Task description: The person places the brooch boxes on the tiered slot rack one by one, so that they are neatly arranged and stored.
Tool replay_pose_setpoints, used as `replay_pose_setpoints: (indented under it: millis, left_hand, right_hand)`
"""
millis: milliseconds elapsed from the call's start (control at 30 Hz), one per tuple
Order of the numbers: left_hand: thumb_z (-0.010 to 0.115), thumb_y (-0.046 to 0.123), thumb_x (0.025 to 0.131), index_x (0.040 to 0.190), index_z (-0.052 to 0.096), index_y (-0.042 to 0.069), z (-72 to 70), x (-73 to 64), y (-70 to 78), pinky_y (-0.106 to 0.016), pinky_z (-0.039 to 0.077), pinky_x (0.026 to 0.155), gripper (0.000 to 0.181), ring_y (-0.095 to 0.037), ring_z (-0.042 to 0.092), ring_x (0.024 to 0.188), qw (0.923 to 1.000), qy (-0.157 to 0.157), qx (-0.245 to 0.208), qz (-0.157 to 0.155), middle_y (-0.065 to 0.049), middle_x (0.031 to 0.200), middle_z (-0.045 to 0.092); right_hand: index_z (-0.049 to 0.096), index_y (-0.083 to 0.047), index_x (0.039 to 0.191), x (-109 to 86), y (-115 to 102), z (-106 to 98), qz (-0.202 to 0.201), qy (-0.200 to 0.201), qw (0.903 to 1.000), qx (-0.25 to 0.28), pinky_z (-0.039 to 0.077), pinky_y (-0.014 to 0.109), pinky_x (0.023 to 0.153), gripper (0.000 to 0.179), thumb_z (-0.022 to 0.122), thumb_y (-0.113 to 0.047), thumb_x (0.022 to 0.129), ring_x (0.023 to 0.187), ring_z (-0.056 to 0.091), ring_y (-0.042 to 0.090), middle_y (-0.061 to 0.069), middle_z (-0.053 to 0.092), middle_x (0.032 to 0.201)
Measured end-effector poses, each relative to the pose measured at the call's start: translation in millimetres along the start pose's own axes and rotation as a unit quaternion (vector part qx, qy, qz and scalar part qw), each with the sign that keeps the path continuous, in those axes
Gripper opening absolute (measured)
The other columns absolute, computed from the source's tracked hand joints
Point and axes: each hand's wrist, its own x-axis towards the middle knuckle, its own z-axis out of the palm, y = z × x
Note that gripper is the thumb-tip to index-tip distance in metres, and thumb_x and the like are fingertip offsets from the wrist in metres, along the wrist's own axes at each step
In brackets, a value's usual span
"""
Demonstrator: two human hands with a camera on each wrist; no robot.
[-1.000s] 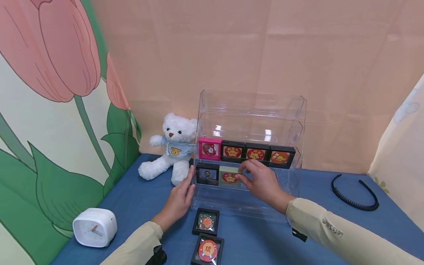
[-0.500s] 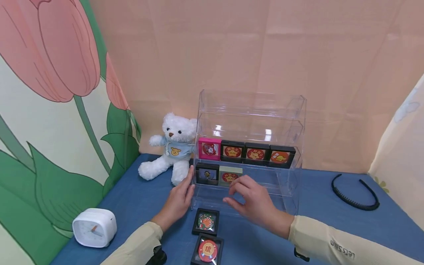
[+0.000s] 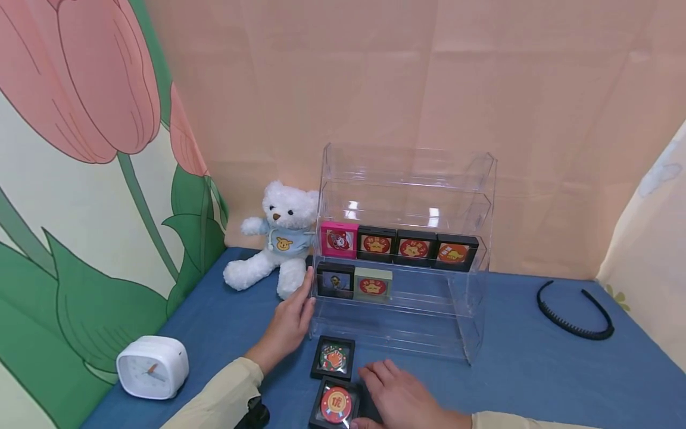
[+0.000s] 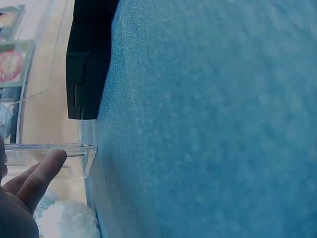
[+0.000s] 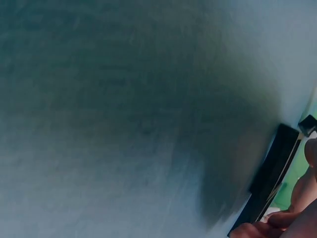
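Note:
My left hand rests with straight fingers against the left side of a clear acrylic tiered display stand; the left wrist view shows a fingertip at its edge. On the blue cloth, my right hand is beside a black square case with a red round chip. Its thumb is at the case's lower right corner, and its fingers lie near the upper right one. The right wrist view shows fingertips right at a black case. Above it lies another black case with a green-and-red disc.
The stand's upper filled tier holds a pink case and several black ones. Below are a black case and a pale green case. Around are a white teddy bear, a white clock and a black headband.
The right hand has let go of the pale green case on the lower tier and come down and toward me to the red-chip case. The left hand has stayed at the stand.

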Motion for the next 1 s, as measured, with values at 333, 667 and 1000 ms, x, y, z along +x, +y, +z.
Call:
replay_pose_setpoints:
  millis: [333,667,1000]
  left_hand:
    - [0.051,0.005,0.098,0.153,0.018,0.017,1.7,0.2,-0.4,-0.043,0.04,0.097,0.066,-0.024,0.043,0.126,1.0,-0.001,0.0,0.003,-0.012,0.145,0.037]
    - [0.054,0.001,0.095,0.152,0.021,0.012,4.1,-0.4,0.7,-0.044,0.04,0.097,0.067,-0.026,0.043,0.126,1.0,0.002,0.001,-0.002,-0.013,0.144,0.038]
    - [0.054,0.004,0.096,0.153,0.019,0.014,2.4,0.3,0.6,-0.044,0.039,0.097,0.067,-0.026,0.041,0.127,1.0,0.0,0.005,-0.003,-0.013,0.146,0.037]
  right_hand:
    - [0.062,-0.007,0.12,4.3,-3.8,2.8,0.05,-0.053,0.9973,0.004,0.049,0.031,0.061,0.07,0.044,-0.067,0.088,0.089,0.049,0.01,-0.003,0.056,0.105]
    - [0.066,-0.011,0.113,4.4,2.9,7.2,0.03,-0.065,0.9974,0.01,0.041,0.025,0.053,0.06,0.05,-0.063,0.088,0.076,0.041,0.006,-0.009,0.052,0.092]
    - [0.059,-0.022,0.102,7.1,0.8,0.8,0.069,-0.063,0.9858,0.139,0.049,0.026,0.062,0.043,0.07,-0.056,0.078,0.076,0.05,-0.001,-0.017,0.053,0.086]
